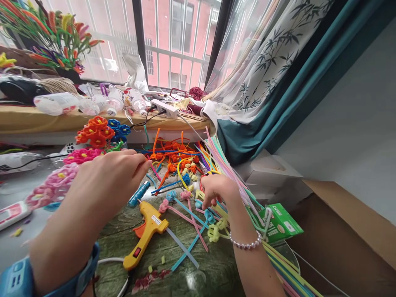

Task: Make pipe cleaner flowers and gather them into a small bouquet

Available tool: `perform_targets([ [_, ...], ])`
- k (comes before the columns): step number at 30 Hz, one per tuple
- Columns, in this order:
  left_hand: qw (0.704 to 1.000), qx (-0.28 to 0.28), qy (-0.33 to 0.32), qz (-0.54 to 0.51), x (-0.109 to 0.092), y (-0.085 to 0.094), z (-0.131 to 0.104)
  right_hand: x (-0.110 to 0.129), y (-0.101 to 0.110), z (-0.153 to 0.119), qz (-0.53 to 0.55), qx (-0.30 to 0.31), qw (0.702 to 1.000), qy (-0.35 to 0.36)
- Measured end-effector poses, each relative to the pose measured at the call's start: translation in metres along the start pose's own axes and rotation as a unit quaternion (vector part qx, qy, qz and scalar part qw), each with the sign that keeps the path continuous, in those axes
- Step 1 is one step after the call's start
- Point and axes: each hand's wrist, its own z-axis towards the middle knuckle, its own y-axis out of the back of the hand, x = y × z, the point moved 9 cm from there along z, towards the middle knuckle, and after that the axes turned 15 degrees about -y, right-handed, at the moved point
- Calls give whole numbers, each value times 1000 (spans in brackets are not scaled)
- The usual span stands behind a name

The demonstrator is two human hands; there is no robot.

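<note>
At the far left, pink fuzzy flowers [55,185] stand beside a white device [14,214], with orange flowers [95,132] and blue flowers [119,128] behind them, grouped by colour, probably to keep finished blooms apart from loose parts; in front of these the left hand [108,173] hangs with its back to the camera, fingers bent towards the right, and whether they grip anything cannot be told; a yellow glue gun [148,231] lies on its side on the tabletop [213,264], its handle towards the person, seemingly for easy reach, a translucent glue stick [182,247] jutting from its rear; near its nozzle lies a blue tube [139,193]; further back is a heap of orange pieces [173,156]; right of the gun, small pastel flower heads [171,195] lie with their stems crossing, loosely spread, perhaps so that each can be picked out singly; over their right side the right hand [221,187] bends downward, fingers curled, its hold on anything hidden; beside it runs a bundle of long pastel stems [229,165], apparently laid lengthwise to stay untangled; a green box [281,222] lies at the right.
</note>
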Motion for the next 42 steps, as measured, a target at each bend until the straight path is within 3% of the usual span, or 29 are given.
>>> perform_targets([
  [10,999,33,6,-26,5,-8,-1,9,-16,27,-14,49,999,19],
  [18,998,-59,-11,-4,5,6,-3,2,-30,43,10,100,994,47],
  [26,998,-61,-11,7,7,4,-3,8,-31,46,-5,88,995,56],
  [31,998,-55,-10,5,7,3,-2,3,-12,26,-19,21,998,54],
  [37,1000,-27,-2,1,4,4,-1,-2,27,-25,-28,-149,988,29],
  [42,999,12,-23,-32,-11,2,3,-11,45,-58,-12,-265,964,-7],
])
